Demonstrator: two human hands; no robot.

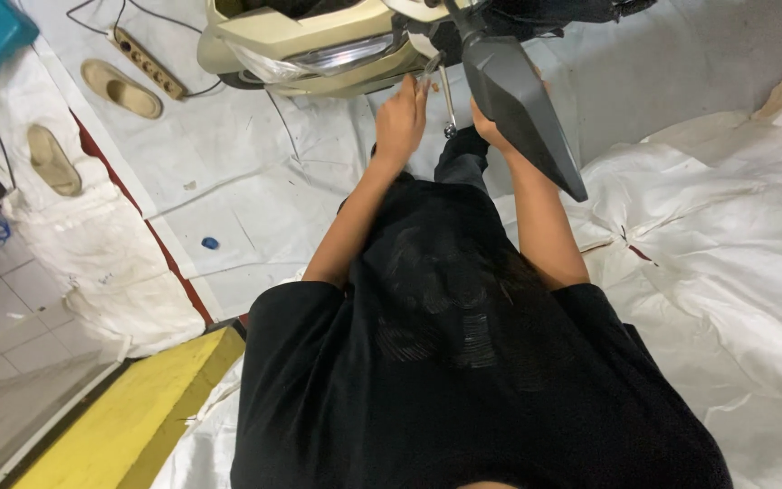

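A cream scooter body [300, 41] with a clear headlight lens stands at the top of the view. My left hand [400, 118] reaches up to its underside, fingers bunched beside a thin metal rod [447, 104]; whether they grip it is unclear. My right hand [489, 127] is wrapped around the back of a long dark grey panel [518, 100] that slants down to the right and hides most of its fingers. My black shirt fills the lower middle of the view.
White sheeting [726, 235] covers the floor. A power strip [147, 63] with cables and two beige slippers [119, 88] lie at upper left. A small blue object [210, 243] lies on the sheet. A yellow ledge [138, 417] runs along the lower left beside tiled floor.
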